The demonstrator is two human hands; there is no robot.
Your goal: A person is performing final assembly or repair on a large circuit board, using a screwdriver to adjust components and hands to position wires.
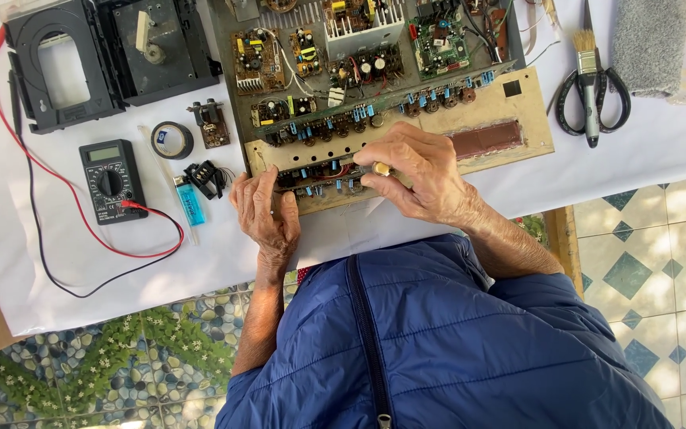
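A small brass-coloured knob [381,168] is pinched between the fingers [375,159] of the right hand [418,179], which is curled over the front edge of an opened amplifier chassis [391,87]. The left hand [266,208] is laid flat against the near left corner of the long front panel board [406,139], its fingers pressed together with nothing gripped, apparently so that the board is steadied while the knob is worked.

The board lies at the bench's near edge, directly in front of the person. It is tan, narrow and long, lined with blue capacitors and a row of dark control pots, with a brown display window [486,139] to the right. Behind it, several green and brown circuit boards are seen inside the chassis.

On the white-covered bench [660,151], to the left, a blue lighter [190,202], a roll of black tape [172,140] and a black multimeter [111,181] with red and black leads are set within reach. A black disc tray mechanism [61,63] sits further back. Scissors [593,91] and a paintbrush [589,79] lie to the right.
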